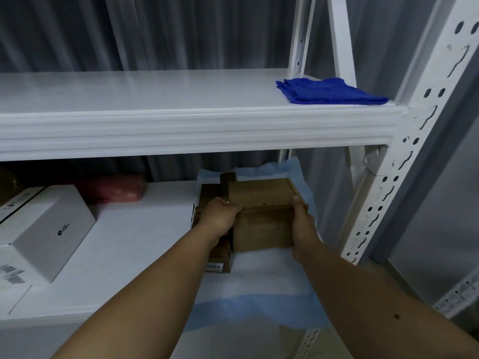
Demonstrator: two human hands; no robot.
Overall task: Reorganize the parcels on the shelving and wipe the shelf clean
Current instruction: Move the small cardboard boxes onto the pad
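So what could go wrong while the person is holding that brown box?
The left hand and right hand grip only the brown cardboard box's sides, so it might slip. It sits on a loose blue-and-white sheet that hangs past the shelf edge, which could drag along. The upper shelf's beam hangs close above, so lifting could bump it.

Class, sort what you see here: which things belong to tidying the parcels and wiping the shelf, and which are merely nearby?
Belong to the job:
brown parcel, gripped by left hand and right hand
white box
red parcel
blue cloth
upper shelf

Merely nearby:
grey curtain
upright post
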